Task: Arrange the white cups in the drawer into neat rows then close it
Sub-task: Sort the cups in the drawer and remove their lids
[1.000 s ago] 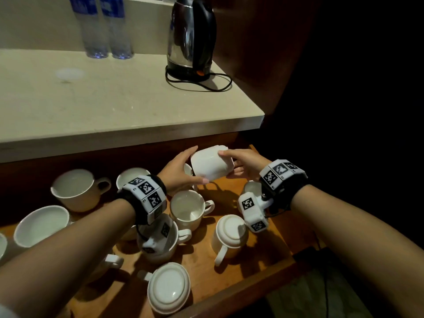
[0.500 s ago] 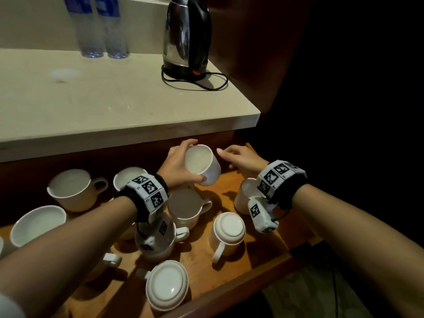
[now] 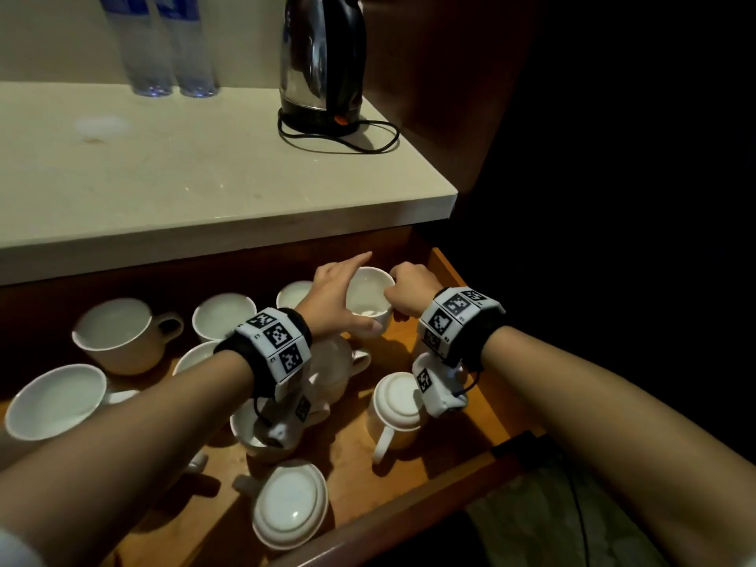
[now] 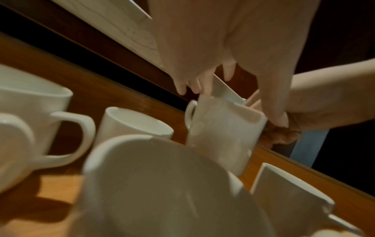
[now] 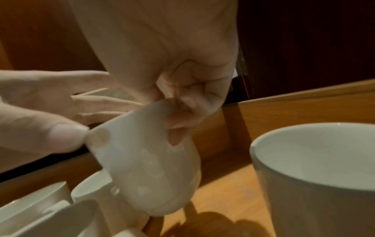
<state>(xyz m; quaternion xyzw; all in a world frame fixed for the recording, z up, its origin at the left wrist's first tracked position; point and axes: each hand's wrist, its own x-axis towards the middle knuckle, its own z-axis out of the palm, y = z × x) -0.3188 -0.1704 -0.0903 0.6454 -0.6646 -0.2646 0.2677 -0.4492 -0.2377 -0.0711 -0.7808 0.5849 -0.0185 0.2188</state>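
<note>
The wooden drawer (image 3: 409, 499) is pulled out under the counter and holds several white cups. Both hands hold one white cup (image 3: 370, 294) mouth up at the drawer's back right. My left hand (image 3: 333, 300) clasps its left side, thumb in front and fingers behind. My right hand (image 3: 409, 286) pinches its right rim with curled fingers. In the right wrist view the cup (image 5: 146, 168) is tilted and off the drawer floor. The left wrist view shows the same cup (image 4: 223, 136) under my thumb. Two cups (image 3: 399, 407) (image 3: 290, 505) stand upside down near the front.
Upright cups (image 3: 118, 333) (image 3: 223, 317) (image 3: 57, 399) fill the drawer's left and middle. Another cup (image 3: 331, 370) sits under my left wrist. The stone counter (image 3: 204, 178) overhangs the drawer's back, bearing a kettle (image 3: 323, 63) and two bottles (image 3: 163, 47). The drawer's right wall (image 3: 458, 276) is beside my right hand.
The cup turned from lying on its side to mouth up and moved toward the drawer's back. My right hand let go of it for a moment, then took its rim again.
</note>
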